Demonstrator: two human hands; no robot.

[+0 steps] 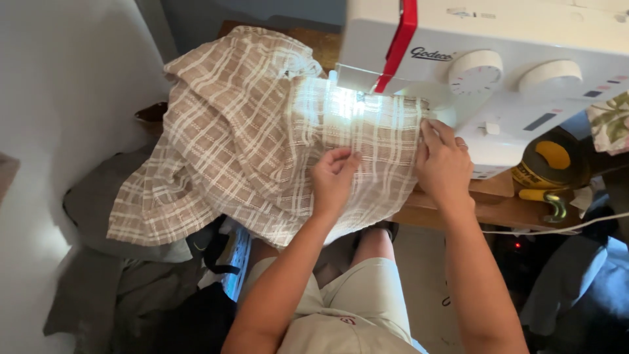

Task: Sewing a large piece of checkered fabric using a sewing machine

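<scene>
A beige and white checked fabric (pixel 236 137) lies spread over the wooden table and hangs off its left and front edges. A white sewing machine (pixel 498 59) with a red stripe stands at the upper right, its lamp lighting the cloth under the needle (pixel 359 99). My left hand (pixel 333 178) pinches the fabric just in front of the needle. My right hand (pixel 443 160) presses flat on the cloth's right edge, beside the machine's base.
A yellow and black round object (pixel 552 160) sits to the right of the machine on the wooden table (pixel 504 206). A white cable (pixel 557 229) runs along the table's front. Grey cloth (pixel 111 216) is heaped at the lower left. My knees are under the table.
</scene>
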